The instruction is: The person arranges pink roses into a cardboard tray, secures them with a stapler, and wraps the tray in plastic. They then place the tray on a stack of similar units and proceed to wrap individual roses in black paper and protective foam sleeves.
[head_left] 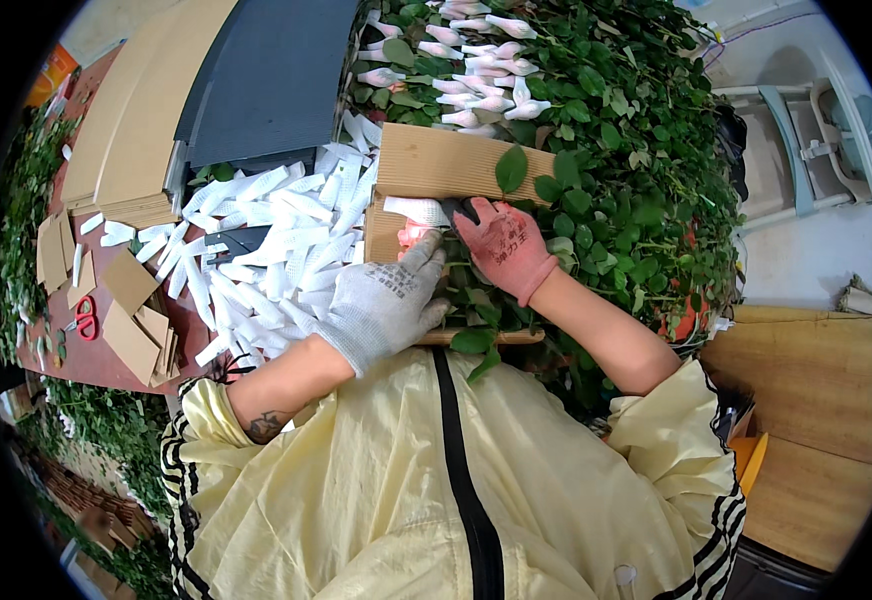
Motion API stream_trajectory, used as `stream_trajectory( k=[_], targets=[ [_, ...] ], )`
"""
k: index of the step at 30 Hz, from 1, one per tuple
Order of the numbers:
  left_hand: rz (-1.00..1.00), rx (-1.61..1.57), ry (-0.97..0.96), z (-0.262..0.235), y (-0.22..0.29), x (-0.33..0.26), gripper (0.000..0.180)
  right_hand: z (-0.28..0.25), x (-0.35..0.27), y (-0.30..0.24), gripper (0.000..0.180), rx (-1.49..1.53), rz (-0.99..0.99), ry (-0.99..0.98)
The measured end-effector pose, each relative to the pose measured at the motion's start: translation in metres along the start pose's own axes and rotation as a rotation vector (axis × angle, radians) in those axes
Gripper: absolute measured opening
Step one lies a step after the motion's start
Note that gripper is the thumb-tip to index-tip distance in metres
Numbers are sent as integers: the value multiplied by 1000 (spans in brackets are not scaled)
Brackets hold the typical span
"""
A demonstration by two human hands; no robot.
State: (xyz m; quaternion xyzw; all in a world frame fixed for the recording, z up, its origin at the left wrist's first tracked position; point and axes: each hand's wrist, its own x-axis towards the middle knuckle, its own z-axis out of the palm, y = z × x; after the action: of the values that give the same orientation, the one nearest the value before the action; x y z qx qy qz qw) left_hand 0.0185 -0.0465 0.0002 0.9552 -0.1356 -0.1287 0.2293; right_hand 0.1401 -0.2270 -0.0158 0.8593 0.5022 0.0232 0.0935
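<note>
My left hand (386, 298), in a pale grey glove, lies with its fingers stretched out and thumb apart. Its fingertips rest against a pink rose head (420, 236) on a piece of corrugated cardboard (381, 240). Just above them lies a rose bud in a white mesh sleeve (417, 210). My right hand (502, 248), in a pink glove, has curled fingers beside the base of that bud. Something small and dark (462, 210) shows at its fingertips, too hidden to name. Leafy stems (476, 318) pass below and between the hands.
White mesh sleeves (286, 230) lie heaped to the left, near red scissors (87, 318) and cardboard pieces (134, 282). Cardboard sheets (146, 100) and a dark panel (271, 80) stand behind. Sleeved roses (486, 75) lie on foliage (626, 190). A chair (801, 150) stands right.
</note>
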Motion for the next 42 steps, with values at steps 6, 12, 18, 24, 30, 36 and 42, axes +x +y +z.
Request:
stream_trajectory(
  k=[6,12,18,24,30,36,42],
  targets=[
    [109,-58,242,-14,-18,7,41,19,-1,3,36,50,12,76],
    [149,446,637,-19,-51,42,25,24,2,4,29,77,4,126],
    [369,599,735,-3,-82,53,18,29,0,4,20,30,-26,375],
    [-1,773,572,-57,-65,-4,28,33,-1,3,19,86,-5,246],
    [-45,110,183,-67,-10,-18,47,27,2,7,19,135,-12,295],
    [12,43,98,-7,-9,16,49,20,-1,4,20,70,54,215],
    [66,-76,238,-20,-20,16,41,9,3,4,18,128,58,82]
  ],
)
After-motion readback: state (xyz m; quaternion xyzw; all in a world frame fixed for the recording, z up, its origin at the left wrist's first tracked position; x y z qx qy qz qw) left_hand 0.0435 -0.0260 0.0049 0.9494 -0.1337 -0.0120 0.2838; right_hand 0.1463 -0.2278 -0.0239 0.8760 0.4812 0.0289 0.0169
